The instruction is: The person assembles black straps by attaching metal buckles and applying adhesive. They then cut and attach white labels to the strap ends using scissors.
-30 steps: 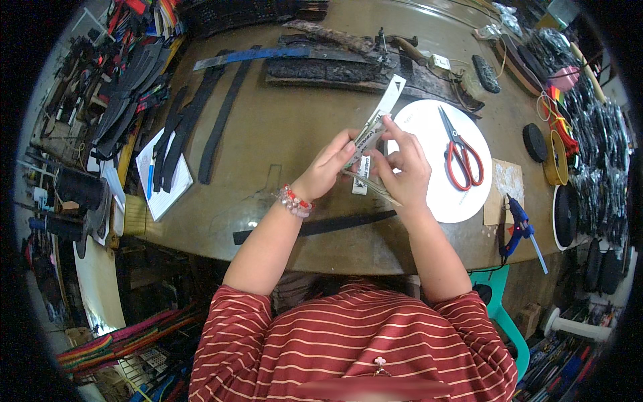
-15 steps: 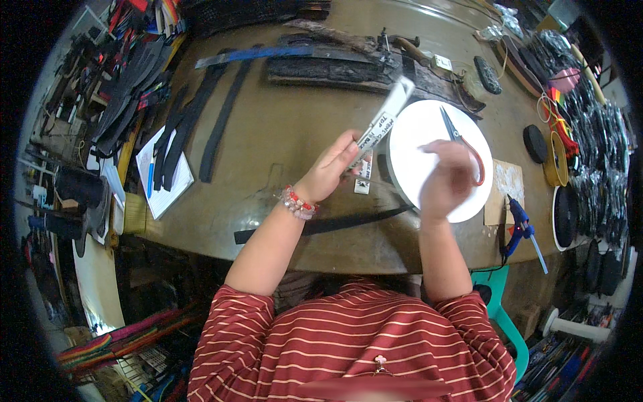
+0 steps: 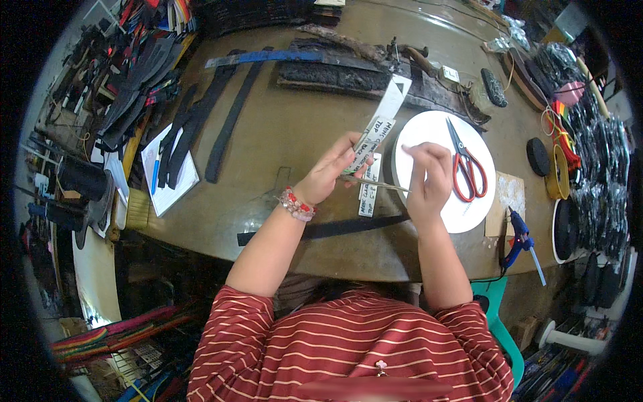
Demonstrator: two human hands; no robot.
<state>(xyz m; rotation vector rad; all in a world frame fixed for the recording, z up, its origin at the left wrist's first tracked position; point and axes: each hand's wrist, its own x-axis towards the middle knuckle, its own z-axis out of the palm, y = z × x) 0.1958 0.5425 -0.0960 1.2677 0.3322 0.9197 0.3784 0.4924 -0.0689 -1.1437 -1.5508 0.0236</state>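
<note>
Left hand (image 3: 327, 174) pinched strips (image 3: 392, 100), long axis 1 o'clock; right hand (image 3: 431, 184) sat 3 o'clock, fingers half-curled, cord (image 3: 376, 183) grip unclear.

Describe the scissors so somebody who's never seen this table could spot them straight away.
On the brown table, find the white disc partly hidden by the right hand. The scissors lie on it, dark blades pointing toward the table's far side. Red handle loops set them apart from the blue glue gun farther right.
</note>
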